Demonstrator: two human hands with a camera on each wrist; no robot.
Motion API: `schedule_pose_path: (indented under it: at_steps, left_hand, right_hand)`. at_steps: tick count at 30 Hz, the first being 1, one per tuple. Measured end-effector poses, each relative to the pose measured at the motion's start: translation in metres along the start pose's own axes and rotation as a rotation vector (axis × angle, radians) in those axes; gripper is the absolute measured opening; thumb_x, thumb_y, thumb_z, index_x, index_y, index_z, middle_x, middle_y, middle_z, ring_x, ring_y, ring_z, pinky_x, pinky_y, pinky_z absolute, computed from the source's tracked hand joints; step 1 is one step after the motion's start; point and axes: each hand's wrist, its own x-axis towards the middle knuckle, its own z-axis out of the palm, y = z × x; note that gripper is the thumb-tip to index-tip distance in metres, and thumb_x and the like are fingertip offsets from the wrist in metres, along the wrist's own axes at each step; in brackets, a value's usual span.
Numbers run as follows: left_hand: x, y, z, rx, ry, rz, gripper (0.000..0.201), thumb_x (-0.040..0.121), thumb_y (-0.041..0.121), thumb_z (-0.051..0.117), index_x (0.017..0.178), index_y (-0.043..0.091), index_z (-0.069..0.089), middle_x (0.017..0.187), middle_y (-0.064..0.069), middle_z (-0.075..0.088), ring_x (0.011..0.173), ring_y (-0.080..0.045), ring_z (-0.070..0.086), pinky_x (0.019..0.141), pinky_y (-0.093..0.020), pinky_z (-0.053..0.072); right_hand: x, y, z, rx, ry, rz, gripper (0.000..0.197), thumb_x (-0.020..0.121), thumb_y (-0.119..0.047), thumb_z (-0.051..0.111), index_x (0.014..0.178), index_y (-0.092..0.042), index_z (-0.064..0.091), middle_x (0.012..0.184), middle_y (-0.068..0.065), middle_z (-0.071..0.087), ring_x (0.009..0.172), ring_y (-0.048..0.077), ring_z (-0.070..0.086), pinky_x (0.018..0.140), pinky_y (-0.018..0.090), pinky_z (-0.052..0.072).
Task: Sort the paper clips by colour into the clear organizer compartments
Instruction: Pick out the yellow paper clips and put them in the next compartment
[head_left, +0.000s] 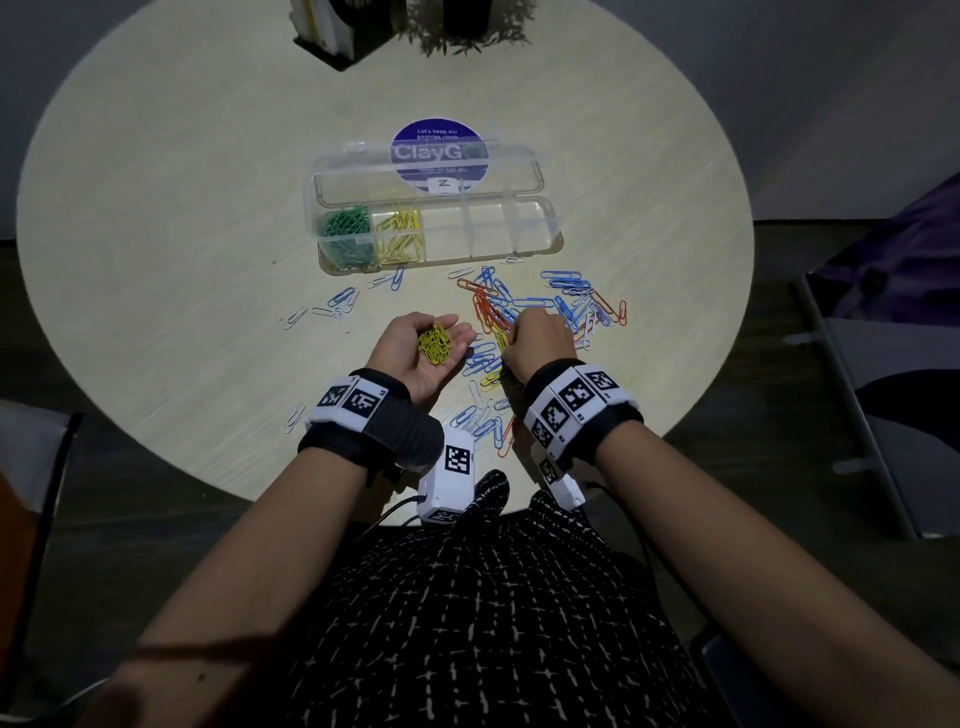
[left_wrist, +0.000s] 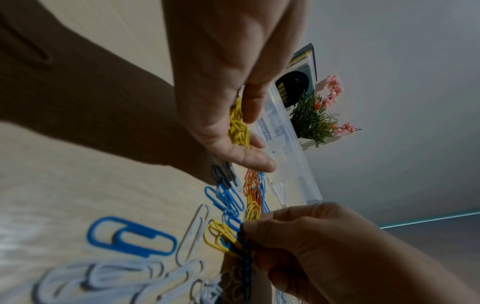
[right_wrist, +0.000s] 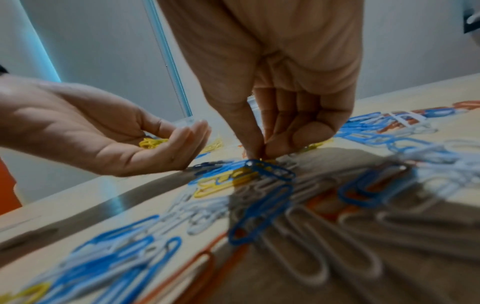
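The clear organizer (head_left: 540, 228) lies open mid-table, with green clips (head_left: 345, 228) in its left compartment and yellow clips (head_left: 400, 234) in the one beside it; the other compartments look bare. My left hand (head_left: 452, 330) is palm up and cupped, carrying a small heap of yellow clips (head_left: 436, 343) (left_wrist: 237, 127). Just right of it, my right hand (right_wrist: 262, 150) reaches down into the mixed pile (head_left: 566, 306) of blue, orange, white and yellow clips. Its thumb and forefinger pinch a yellow clip (right_wrist: 270, 161) on the table.
The organizer's lid (head_left: 415, 171) lies flat behind it over a round blue sticker (head_left: 439, 150). Stray blue and white clips (head_left: 337, 304) lie left of the pile and near the front edge (head_left: 296, 415). A black holder (head_left: 332, 31) and a plant (head_left: 467, 26) stand at the far edge.
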Motion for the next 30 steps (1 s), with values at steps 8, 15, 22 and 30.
schedule_pose_path:
  at_steps: [8, 15, 22, 30]
  left_hand:
    - [0.002, 0.006, -0.003, -0.028, 0.001, 0.006, 0.037, 0.101, 0.017, 0.028, 0.079, 0.001, 0.054, 0.05, -0.01, 0.067, 0.042, -0.017, 0.067, 0.046, -0.018, 0.053]
    - [0.006, 0.007, -0.003, -0.111, -0.052, 0.01, 0.05, 0.103, 0.026, 0.02, 0.079, -0.003, 0.053, 0.06, -0.017, 0.066, 0.06, -0.021, 0.064, 0.06, -0.027, 0.053]
    - [0.01, 0.019, 0.0, 0.091, 0.088, 0.045, 0.043, 0.102, 0.034, 0.032, 0.061, 0.018, 0.033, 0.031, 0.007, 0.033, 0.021, -0.005, 0.026, 0.025, -0.009, 0.015]
    - [0.022, 0.097, 0.074, 0.901, 0.373, 0.817, 0.05, 0.102, 0.035, 0.034, 0.061, 0.01, 0.048, 0.063, -0.005, 0.052, 0.069, -0.022, 0.048, 0.063, -0.026, 0.031]
  right_hand:
    - [-0.007, -0.011, -0.005, 0.125, 0.07, -0.073, 0.019, 0.087, -0.008, 0.048, 0.087, -0.001, 0.065, 0.098, 0.022, 0.066, 0.099, 0.035, 0.06, 0.078, 0.033, 0.047]
    - [-0.025, -0.049, -0.013, 0.277, -0.004, -0.282, 0.009, 0.08, -0.006, 0.063, 0.083, -0.002, 0.07, 0.093, 0.015, 0.07, 0.095, 0.029, 0.061, 0.088, 0.035, 0.051]
    - [0.0, -0.027, -0.021, 0.37, 0.093, -0.17, 0.01, 0.083, -0.007, 0.059, 0.082, -0.002, 0.068, 0.091, 0.016, 0.071, 0.093, 0.03, 0.064, 0.089, 0.039, 0.052]
    - [0.022, 0.025, -0.017, 0.056, 0.02, -0.096, 0.012, 0.084, -0.008, 0.056, 0.092, -0.003, 0.064, 0.106, 0.017, 0.061, 0.102, 0.03, 0.057, 0.083, 0.03, 0.043]
